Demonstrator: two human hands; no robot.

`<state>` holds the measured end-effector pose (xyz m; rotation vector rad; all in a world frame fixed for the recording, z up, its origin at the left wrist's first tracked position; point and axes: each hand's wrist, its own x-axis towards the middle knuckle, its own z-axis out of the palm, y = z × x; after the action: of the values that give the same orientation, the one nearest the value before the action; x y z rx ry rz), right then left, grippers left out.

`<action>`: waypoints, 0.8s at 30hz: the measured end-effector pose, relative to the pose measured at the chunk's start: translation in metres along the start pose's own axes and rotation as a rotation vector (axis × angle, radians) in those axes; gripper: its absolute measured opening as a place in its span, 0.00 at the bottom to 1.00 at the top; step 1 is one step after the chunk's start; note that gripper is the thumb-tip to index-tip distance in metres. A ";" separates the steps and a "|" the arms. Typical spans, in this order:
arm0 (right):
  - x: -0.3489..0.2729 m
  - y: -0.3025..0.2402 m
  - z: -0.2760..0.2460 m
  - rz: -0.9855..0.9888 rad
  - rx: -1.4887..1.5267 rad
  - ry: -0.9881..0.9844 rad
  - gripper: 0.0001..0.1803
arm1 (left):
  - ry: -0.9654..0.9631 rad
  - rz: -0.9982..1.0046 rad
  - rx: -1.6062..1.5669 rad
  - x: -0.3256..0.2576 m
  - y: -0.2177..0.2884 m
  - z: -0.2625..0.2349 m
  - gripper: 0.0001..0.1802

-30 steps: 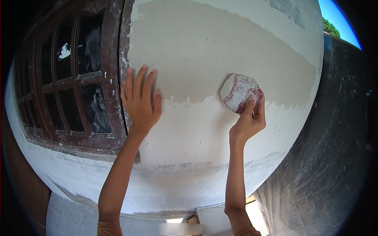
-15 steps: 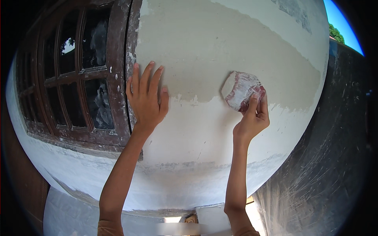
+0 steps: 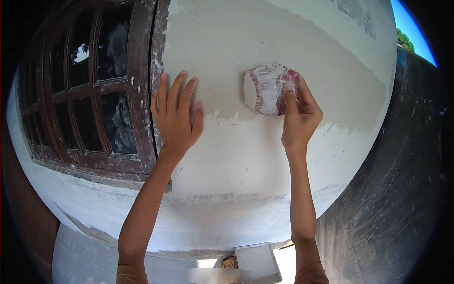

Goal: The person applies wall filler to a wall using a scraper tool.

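My right hand (image 3: 301,111) grips a flat, reddish putty scraper (image 3: 270,90) by its right side, thumb on its face. Dried and wet white putty coats much of it, and its rounded left edge is pale. It lies close against the wall (image 3: 227,161), over the border between a darker grey-beige patch (image 3: 222,57) and the whiter coat below. Fingers spread, my left hand (image 3: 176,120) rests flat on the wall beside the window frame and holds nothing.
A brown wooden window (image 3: 90,85) with dark panes and white smears fills the left; its worn frame stands beside my left fingers. Below are a pale rectangular board or tray (image 3: 257,264) and a small brownish item (image 3: 230,262). A dark, scratched surface (image 3: 402,156) borders the wall on the right.
My right hand has moved the scraper up and to the left across the wall, and its face has turned more upright. My left hand has stayed in place.
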<state>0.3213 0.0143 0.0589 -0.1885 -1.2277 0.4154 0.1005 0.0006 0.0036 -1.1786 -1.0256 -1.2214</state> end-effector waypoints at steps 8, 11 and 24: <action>0.031 0.007 -0.006 -0.052 -0.215 -0.143 0.19 | 0.013 0.010 0.004 -0.001 -0.001 0.001 0.24; 0.038 0.001 -0.013 -0.140 -0.122 0.034 0.21 | 0.005 0.009 0.003 -0.002 0.000 0.000 0.24; 0.034 0.005 -0.039 -0.122 -0.198 0.155 0.21 | 0.001 0.021 0.003 -0.001 0.001 0.000 0.25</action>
<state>0.3663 0.0356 0.0740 -0.3075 -1.1202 0.1692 0.1018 0.0003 0.0024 -1.1834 -1.0117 -1.2041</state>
